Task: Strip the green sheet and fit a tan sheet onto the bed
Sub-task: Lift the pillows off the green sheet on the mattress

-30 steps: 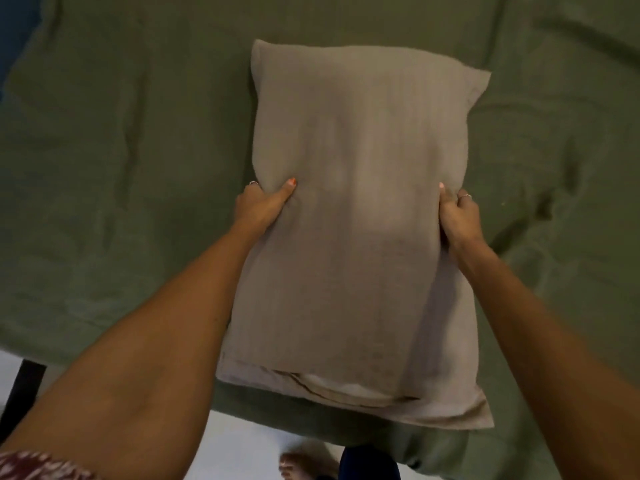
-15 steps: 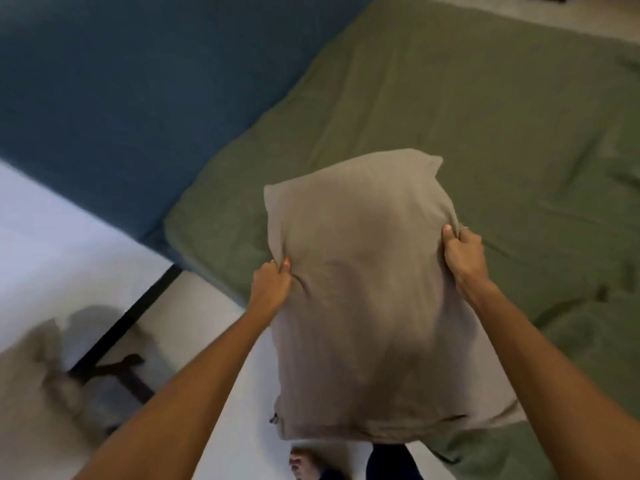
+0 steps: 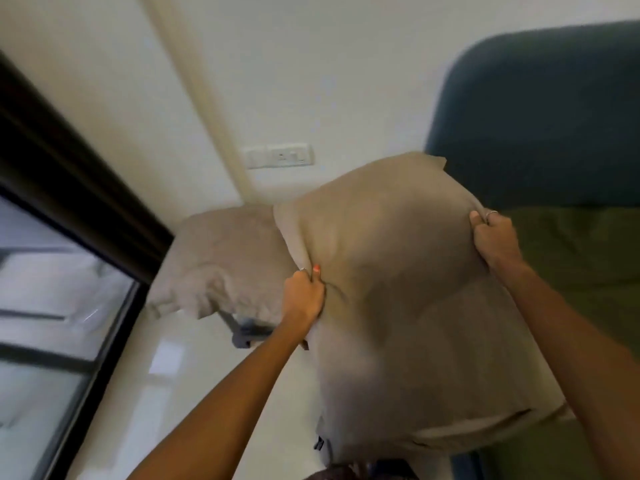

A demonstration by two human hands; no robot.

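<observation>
Green sheet [image 3: 581, 251] covers the bed below a blue headboard [image 3: 540, 116], white wall [image 3: 329, 64] behind.

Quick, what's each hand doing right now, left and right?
Left hand: gripping the left edge of the tan pillow.
Right hand: gripping the pillow's right edge.

Held pillow [image 3: 408, 306] betw. 2nd pillow [image 3: 225, 265] left, bed [image 3: 581, 258] right.
</observation>
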